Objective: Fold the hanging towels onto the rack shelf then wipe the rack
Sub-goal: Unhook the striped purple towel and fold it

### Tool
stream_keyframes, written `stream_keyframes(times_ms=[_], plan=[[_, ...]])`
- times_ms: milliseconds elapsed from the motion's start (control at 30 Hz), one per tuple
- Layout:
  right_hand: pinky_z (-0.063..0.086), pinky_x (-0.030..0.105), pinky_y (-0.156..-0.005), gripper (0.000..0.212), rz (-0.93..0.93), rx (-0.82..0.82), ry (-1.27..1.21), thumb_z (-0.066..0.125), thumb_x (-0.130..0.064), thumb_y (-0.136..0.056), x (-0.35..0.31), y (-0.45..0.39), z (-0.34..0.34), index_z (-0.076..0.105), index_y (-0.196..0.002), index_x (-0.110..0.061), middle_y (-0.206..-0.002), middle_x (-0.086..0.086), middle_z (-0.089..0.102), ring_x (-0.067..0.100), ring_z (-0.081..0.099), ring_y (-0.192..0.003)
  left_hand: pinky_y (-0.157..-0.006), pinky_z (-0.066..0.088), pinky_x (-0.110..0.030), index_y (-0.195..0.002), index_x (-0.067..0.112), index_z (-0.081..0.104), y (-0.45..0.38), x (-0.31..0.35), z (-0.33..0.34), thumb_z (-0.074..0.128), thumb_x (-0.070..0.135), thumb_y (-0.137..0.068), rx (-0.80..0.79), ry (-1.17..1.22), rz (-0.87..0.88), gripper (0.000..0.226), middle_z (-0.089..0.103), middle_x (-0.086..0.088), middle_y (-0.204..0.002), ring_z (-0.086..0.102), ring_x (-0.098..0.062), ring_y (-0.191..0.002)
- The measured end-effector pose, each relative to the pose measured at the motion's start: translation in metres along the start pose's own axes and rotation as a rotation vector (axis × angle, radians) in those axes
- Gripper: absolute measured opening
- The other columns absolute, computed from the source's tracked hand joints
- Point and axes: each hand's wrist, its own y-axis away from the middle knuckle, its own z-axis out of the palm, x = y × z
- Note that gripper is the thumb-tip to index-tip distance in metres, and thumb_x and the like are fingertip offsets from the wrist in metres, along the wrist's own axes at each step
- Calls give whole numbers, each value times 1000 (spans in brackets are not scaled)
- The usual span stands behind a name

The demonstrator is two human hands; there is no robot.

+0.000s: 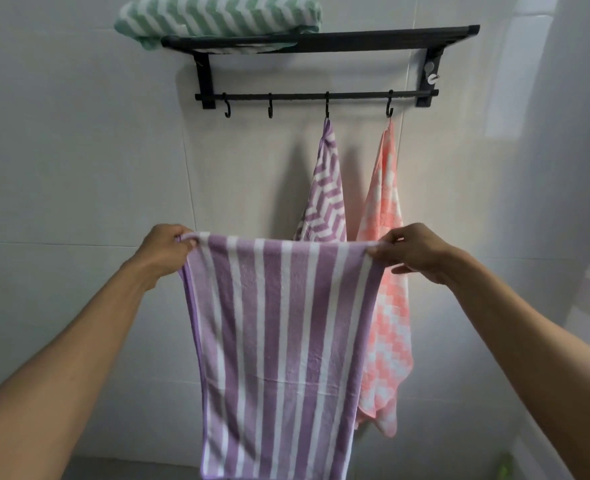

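Pale wall tiles (79,150) fill my view, and right in front of them hangs the purple striped towel (279,341), held up in mid-air below the rack. It's broad lilac bands split by white stripes running top to bottom, terry pile showing, with a faint horizontal crease across the lower half and its bottom edge near the base of the view. My left hand (165,251) has its grip pinched closed on the top left corner; my right hand (415,252) has thumb and fingertips closed on the top right corner, and the top edge is pulled taut between them.

Just behind it, two towels hang from hooks on the rack's lower bar: a purple chevron towel (324,188), its lower end hidden by the one I'm holding, and a pink checked towel (387,271) to its right, draped long and bunched at the hook. Two more hooks on the left are bare.

Above, the black rack (321,43) is fixed to the wall, and a folded green chevron towel (217,19) sits on the left end of its shelf, overhanging slightly.
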Motion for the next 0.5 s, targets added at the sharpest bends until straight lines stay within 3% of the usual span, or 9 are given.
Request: stream_keyframes(times_ms=[33, 67, 133, 200, 300, 433, 500], plan=[[58, 38, -77, 27, -52, 38, -124, 82, -20, -83, -7, -3, -4, 68, -93, 1, -89, 9, 72, 24, 69, -87, -69, 44, -28, -93, 14, 63, -3, 7, -5, 67, 10, -93, 54, 181, 8, 5, 62, -10, -92, 57, -22, -82], [57, 41, -79, 26, -93, 54, -272, 82, -20, -82, -11, -4, -7, 67, -96, -3, -92, 9, 72, 26, 70, -90, -73, 49, -31, -105, 15, 61, -4, 13, -10, 71, 13, -91, 67, 357, -6, 18, 64, -8, -100, 61, -23, -84], [56, 45, -85, 42, -81, -37, -442, 85, -21, -76, -5, -3, -7, 65, -112, -12, -107, 7, 74, 27, 70, -101, -81, 56, -40, -116, 8, 63, 9, 10, -5, 79, 17, -82, -67, 536, -64, 38, 72, -7, -108, 71, -27, -92], [58, 48, -88, 72, 70, -187, -274, 94, -31, -60, 30, 9, 11, 65, -122, -11, -114, 7, 75, 28, 70, -107, -86, 58, -48, -108, 0, 70, 39, -19, 16, 85, 30, -70, -195, 478, -233, 50, 76, -15, -103, 73, -34, -95], [62, 43, -81, 97, 261, -297, -146, 99, -57, -30, 89, 37, 40, 74, -106, -3, -103, 11, 77, 24, 74, -90, -85, 56, -59, -98, -6, 71, 78, -70, 48, 91, 45, -58, -246, 448, -463, 68, 74, -26, -94, 73, -39, -85], [59, 35, -70, 98, 254, -214, -307, 96, -63, -29, 78, 31, 44, 76, -100, 0, -100, 14, 78, 22, 75, -82, -60, 61, -38, -104, -11, 69, 62, -51, 42, 82, 22, -79, -120, 588, -555, 42, 75, -22, -85, 71, -26, -59], [58, 37, -81, 89, 190, -133, -465, 91, -65, -44, 51, 12, 32, 76, -107, -6, -109, 13, 77, 24, 74, -94, -57, 57, -28, -103, -2, 71, 40, -19, 21, 86, 34, -72, -130, 736, -469, 50, 74, -13, -84, 69, -19, -59]])
